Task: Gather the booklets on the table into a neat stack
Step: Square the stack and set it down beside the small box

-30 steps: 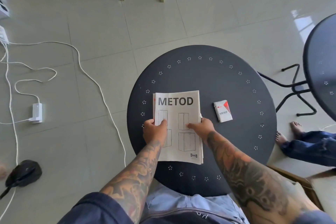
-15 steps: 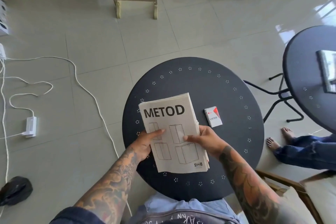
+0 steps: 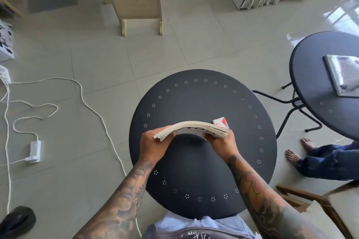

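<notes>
Booklets (image 3: 191,129) sit gathered in one bundle between your two hands, lifted clear of the round black table (image 3: 204,170) at the centre of the frame. Your left hand (image 3: 153,145) clasps the bundle's left end, and your right hand (image 3: 221,144) clasps the right end, fingers curled around the edges on both sides. The bundle is tilted nearly edge-on to the camera and bows upward in the middle, so you see mostly the fanned page edges and only a sliver of the printed cover.

As for progress, the gathering looks done: no loose booklet remains on this table's surface. What is left, judging from the uneven, stepped page edges at the left end, is squaring the bundle up, probably by tapping an edge on the tabletop, and then laying it down flat.

A small red and white box (image 3: 221,122) lies on the table just behind the right end of the bundle; keep it out of the way when you set the stack down. At the right edge of the frame a second dark table (image 3: 310,87) carries something flat and glossy (image 3: 343,75); whether that is a booklet, you cannot tell.
</notes>
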